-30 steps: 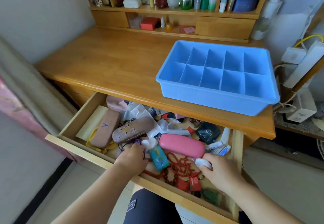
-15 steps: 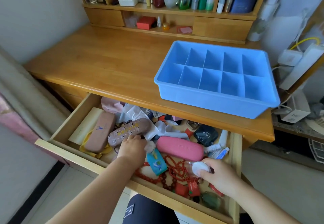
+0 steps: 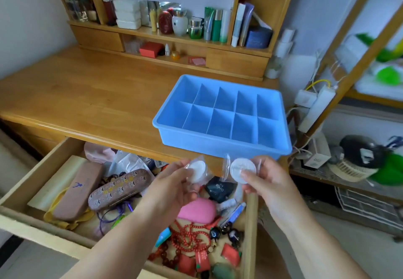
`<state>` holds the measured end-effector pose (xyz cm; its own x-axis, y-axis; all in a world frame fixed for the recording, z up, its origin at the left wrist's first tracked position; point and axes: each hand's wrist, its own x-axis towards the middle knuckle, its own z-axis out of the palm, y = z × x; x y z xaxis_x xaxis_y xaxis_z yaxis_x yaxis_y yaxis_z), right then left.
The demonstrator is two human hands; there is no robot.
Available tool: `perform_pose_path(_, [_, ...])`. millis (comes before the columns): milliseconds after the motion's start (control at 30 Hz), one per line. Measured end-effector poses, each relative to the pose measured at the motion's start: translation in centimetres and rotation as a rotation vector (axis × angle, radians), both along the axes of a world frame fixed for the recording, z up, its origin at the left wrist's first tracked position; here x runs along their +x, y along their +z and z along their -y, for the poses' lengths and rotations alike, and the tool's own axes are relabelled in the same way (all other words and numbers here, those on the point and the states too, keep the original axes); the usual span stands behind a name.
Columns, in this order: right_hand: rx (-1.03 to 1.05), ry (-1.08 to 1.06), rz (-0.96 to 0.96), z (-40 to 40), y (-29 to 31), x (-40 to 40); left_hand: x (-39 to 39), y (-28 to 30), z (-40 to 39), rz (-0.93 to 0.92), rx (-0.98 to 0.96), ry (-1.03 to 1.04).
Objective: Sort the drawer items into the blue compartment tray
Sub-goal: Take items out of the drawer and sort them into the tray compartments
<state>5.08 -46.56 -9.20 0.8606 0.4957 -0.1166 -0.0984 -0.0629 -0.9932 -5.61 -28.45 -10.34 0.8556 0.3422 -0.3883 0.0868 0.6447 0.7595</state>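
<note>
two hands hover above the open drawer (image 3: 32, 182), each pinching one wrapped white disc: the left hand (image 3: 174, 188) holds one disc (image 3: 197, 168), the right hand (image 3: 265, 183) another (image 3: 242, 169). one blue tray (image 3: 220, 141) with ten compartments sits just beyond on the desk (image 3: 87, 95).

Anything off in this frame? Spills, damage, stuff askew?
No spill or damage shows. The open drawer is a jumble of overlapping items. The blue tray sits at the desk's front edge, its compartments bare. Each hand, left and right, holds a wrapped white disc.
</note>
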Motion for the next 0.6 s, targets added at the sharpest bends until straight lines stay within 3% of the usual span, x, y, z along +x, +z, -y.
perform_pose_path(67, [-0.036,-0.121,0.228,1.4,3.8,2.8,1.7,1.9,0.7,0.097,0.098,-0.038])
perform_pose_path(167, [-0.295,-0.241,0.557,2.8,8.2,7.9,4.5,4.7,0.9,0.161,0.529,-0.048])
perform_pose_path(267, [-0.92,0.006,0.744,1.7,9.8,12.0,7.3,6.2,0.4,0.199,0.726,0.031])
perform_pose_path(300, [-1.146,0.142,0.777,1.0,9.9,12.9,8.1,6.3,0.3,0.19,0.746,0.05])
perform_pose_path(367, [-1.351,0.377,0.768,-0.5,9.8,13.6,9.4,5.9,0.0,0.17,0.76,0.063])
perform_pose_path(600, [-1.447,0.762,0.657,-2.6,10.4,14.2,10.6,4.6,-0.9,0.124,0.799,0.05])
